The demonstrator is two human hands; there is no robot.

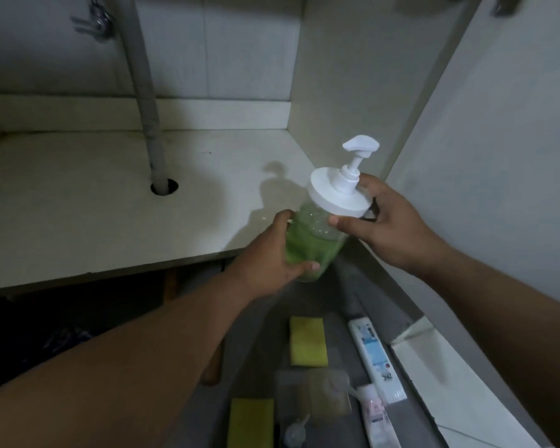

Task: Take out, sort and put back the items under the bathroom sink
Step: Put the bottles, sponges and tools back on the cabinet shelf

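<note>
A clear pump bottle (317,234) holding green liquid, with a wide white lid and white pump head, is tilted in the air just past the front right corner of the cabinet floor (94,202). My left hand (272,257) is wrapped around the bottle's lower body. My right hand (385,221) grips it just under the lid, thumb on the glass and fingers behind the lid's rim. On the grey floor below lie two yellow sponges (307,341) (251,421), a white toothpaste box (375,357), a pinkish tube (377,415), a clear pouch (327,396) and a small clear dropper bottle (295,433).
A grey drain pipe (146,101) runs down through a hole in the white cabinet floor. A valve (97,21) is on the back wall at top left. The open cabinet door (498,156) stands at the right.
</note>
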